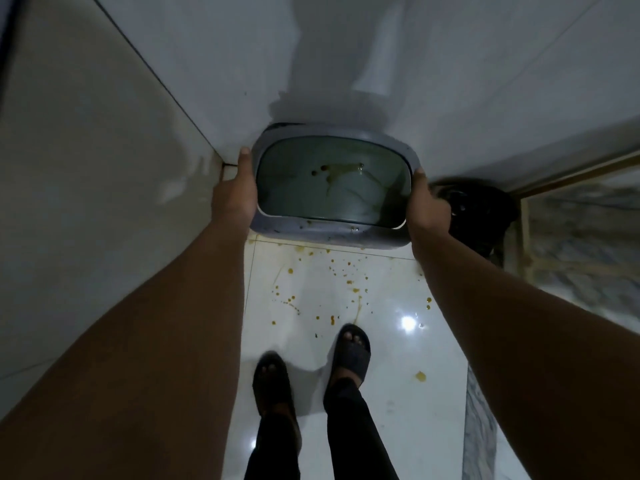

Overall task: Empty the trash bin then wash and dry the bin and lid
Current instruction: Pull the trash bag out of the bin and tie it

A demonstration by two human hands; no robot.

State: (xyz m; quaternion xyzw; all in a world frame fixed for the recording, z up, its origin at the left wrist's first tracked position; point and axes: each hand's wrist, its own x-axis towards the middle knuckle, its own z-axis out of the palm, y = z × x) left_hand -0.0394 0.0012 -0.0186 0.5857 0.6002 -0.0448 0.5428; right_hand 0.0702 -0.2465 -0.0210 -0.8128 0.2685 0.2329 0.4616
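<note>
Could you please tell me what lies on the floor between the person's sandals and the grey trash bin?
In the head view, brownish-orange drips and splatters dot the white floor tiles between the sandals and the trash bin.

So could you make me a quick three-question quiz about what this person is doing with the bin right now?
1. True or false: both hands hold the grey bin by its sides.
2. What marks the white floor in front of the bin? A) brown-yellow drips B) broken glass C) a folded towel
3. Fill in: the person's feet wear dark ____.

Key:
1. True. The left hand and the right hand each grip a side of the rim.
2. A, the drips are scattered between bin and feet.
3. Sandals.
</note>
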